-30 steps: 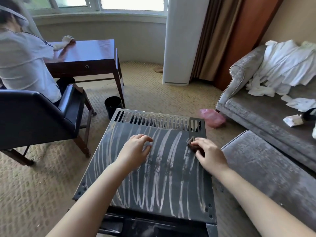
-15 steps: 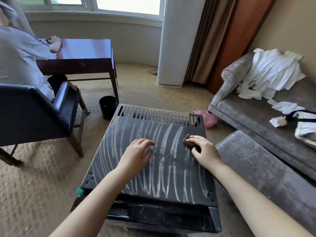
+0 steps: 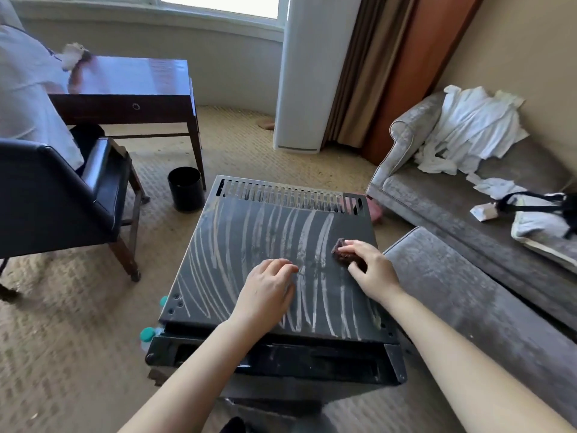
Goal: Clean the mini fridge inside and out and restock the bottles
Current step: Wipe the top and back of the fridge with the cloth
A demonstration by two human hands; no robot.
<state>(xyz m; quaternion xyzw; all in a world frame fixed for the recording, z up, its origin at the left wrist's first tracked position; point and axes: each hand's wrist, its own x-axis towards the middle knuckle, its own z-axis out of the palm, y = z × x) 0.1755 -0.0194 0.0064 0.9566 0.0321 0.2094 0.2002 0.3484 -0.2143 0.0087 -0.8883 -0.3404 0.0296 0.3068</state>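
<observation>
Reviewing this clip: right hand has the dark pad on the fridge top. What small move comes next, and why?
Probably slide the right hand and its dark pad leftward across the fridge top, one stroke over: pale streaks cover the whole panel, so wiping looks unfinished. The left hand rests on the top, apparently steadying it.

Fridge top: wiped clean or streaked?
Streaked. Pale curved smears cover most of the fridge top; the right hand holds a dark pad against it, and the left hand rests beside.
</observation>
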